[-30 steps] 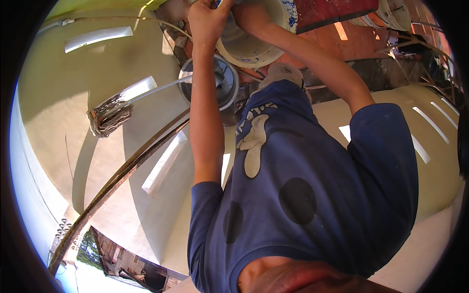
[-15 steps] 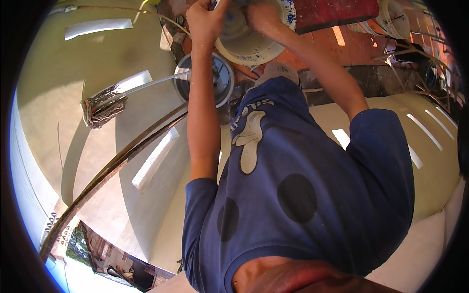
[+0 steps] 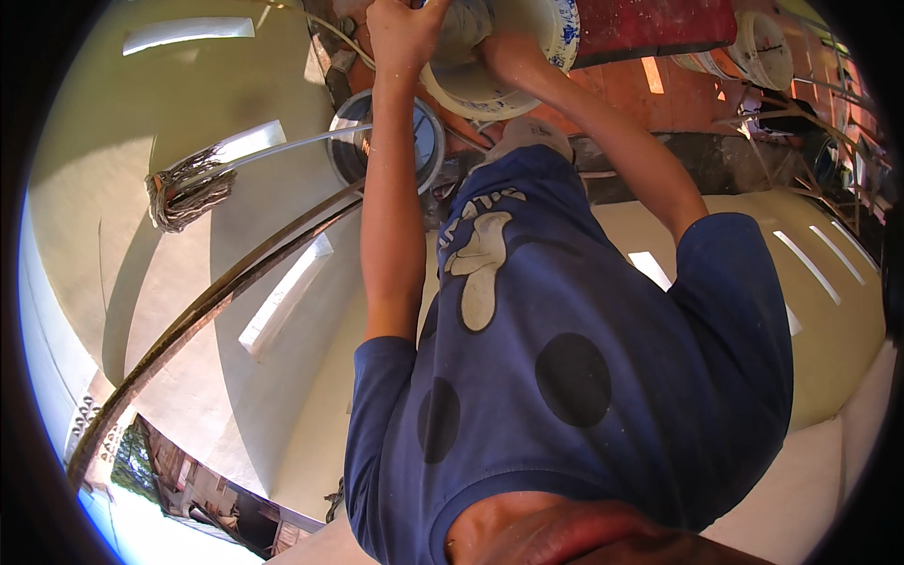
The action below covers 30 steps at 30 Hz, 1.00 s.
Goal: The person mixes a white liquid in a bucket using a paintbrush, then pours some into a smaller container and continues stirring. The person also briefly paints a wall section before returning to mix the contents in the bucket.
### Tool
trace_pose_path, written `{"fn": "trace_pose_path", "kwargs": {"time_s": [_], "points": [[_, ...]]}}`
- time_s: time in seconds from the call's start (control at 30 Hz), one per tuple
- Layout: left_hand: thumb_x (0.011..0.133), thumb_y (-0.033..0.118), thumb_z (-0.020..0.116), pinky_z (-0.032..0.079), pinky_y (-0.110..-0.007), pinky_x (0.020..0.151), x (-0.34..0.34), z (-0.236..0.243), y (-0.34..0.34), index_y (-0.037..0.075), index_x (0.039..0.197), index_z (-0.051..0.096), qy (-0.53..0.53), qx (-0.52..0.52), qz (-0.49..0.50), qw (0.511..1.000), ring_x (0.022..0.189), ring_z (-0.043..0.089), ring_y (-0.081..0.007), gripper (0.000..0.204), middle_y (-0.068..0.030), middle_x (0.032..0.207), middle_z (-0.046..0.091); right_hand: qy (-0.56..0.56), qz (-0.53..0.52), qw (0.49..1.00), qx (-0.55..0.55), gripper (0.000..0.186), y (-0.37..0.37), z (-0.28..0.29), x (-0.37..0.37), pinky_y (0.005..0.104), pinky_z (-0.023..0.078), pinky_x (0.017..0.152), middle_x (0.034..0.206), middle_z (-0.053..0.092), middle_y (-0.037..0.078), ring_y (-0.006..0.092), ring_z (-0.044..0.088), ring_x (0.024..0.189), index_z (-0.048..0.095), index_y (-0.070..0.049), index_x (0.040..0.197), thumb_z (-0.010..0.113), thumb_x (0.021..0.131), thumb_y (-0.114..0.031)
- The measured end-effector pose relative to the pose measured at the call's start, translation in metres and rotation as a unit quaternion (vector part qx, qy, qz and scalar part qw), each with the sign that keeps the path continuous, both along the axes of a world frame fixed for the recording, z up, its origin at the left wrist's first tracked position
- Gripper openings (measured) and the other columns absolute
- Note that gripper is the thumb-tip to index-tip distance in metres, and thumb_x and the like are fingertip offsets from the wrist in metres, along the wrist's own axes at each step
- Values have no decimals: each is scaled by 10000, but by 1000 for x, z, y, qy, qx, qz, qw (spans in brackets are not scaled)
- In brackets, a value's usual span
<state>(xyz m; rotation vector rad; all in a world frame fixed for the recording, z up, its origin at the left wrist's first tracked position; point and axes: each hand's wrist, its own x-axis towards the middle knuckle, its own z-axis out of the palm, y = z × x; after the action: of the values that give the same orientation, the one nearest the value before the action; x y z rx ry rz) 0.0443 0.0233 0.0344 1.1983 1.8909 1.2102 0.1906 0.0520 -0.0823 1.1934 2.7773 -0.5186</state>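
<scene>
At the top edge of the head view, a white bucket [image 3: 490, 99] with blue markings on its rim tilts toward me. My left hand [image 3: 405, 36] is closed at its left rim, thumb over the edge; the frame cuts off some of those fingers. Inside the bucket is my right hand [image 3: 513, 56], its fingers hidden beside a blurred greyish shape [image 3: 461, 33] whose kind I cannot make out. A second, grey-rimmed bucket [image 3: 433, 155] stands beneath my left forearm, partly covered by it.
A string mop [image 3: 193, 193] leans at the left, its pale handle crossing toward the grey-rimmed bucket. A long wooden pole [image 3: 217, 297] slants across the pale wall [image 3: 264, 207]. A red slab-like object [image 3: 650, 24] and a dirty white bucket [image 3: 761, 52] are at the upper right.
The view has shifted slightly, so the wall and mop appear a little farther left. My right hand sits slightly lower in the picture, still inside the bucket; my left hand stays at its rim.
</scene>
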Motion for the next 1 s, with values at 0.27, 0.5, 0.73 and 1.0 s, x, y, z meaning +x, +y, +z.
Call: {"fn": "trace_pose_path", "kwargs": {"time_s": [0.27, 0.5, 0.73, 1.0], "points": [[825, 350, 723, 350, -369, 490, 21, 1, -7, -28, 645, 526, 85, 18, -1, 996, 513, 382, -129, 462, -108, 531, 440, -54, -21, 992, 115, 216, 29, 21, 21, 428, 541, 761, 911, 713, 151, 312, 695, 874, 717, -32, 920, 561, 857, -169], [815, 377, 718, 433, -367, 525, 31, 8, -12, -26, 730, 647, 76, -9, -22, 997, 514, 532, -146, 417, -146, 563, 552, -65, -49, 991, 106, 227, 15, -11, 16, 435, 548, 760, 935, 714, 172, 316, 698, 893, 720, -30, 948, 553, 856, -152], [820, 369, 717, 439, -355, 534, 27, 3, -20, -21, 765, 663, 62, 16, -10, 998, 538, 529, -121, 398, -119, 577, 559, -83, -35, 996, 18, 209, 10, 8, 17, 433, 554, 758, 937, 710, 168, 315, 698, 893, 704, -63, 964, 640, 794, -167], [830, 376, 721, 388, -362, 504, 12, -8, -25, -26, 678, 578, 110, 24, 6, 994, 520, 443, -121, 453, -114, 545, 496, -143, 52, 988, -37, 262, 13, 21, -5, 445, 545, 776, 1047, 710, 149, 316, 691, 971, 719, -74, 1037, 578, 879, -229]]}}
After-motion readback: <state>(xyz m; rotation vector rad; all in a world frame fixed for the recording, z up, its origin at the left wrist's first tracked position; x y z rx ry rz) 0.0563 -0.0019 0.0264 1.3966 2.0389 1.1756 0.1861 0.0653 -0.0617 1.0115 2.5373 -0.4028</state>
